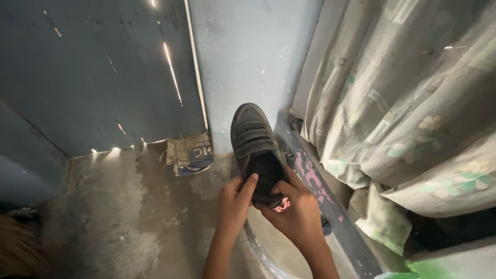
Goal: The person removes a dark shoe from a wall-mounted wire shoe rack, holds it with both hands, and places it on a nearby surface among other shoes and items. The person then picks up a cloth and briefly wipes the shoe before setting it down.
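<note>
holding entry, head view, as i read it from my station; item one: dark shoe (257, 150), black with two strap bands across the top, toe pointing up and away, heel end down toward the wrists, raised above the concrete floor (129, 217) in front of a pale blue wall (248, 57); item two: left hand (235, 201), grip wrapped on the shoe's left heel side, thumb laid over the rim of the opening, fingers pressed against the shoe; item three: right hand (294, 212), grip closed around the heel and right side from below, fingers curled onto the shoe; a small pink and white bit (282, 205) shows at this hand just under the heel, what it is i cannot tell; item four: dark blue plank door (98, 72) at left, daylight showing through its gaps; item five: scrap of printed paper (190, 154) on the floor at the foot of the wall, well left of the shoe; item six: pale floral curtain (408, 103) hanging at right; item seven: blue ledge with chipped pink patches (315, 181) running beneath the curtain, just beside the right hand
</note>
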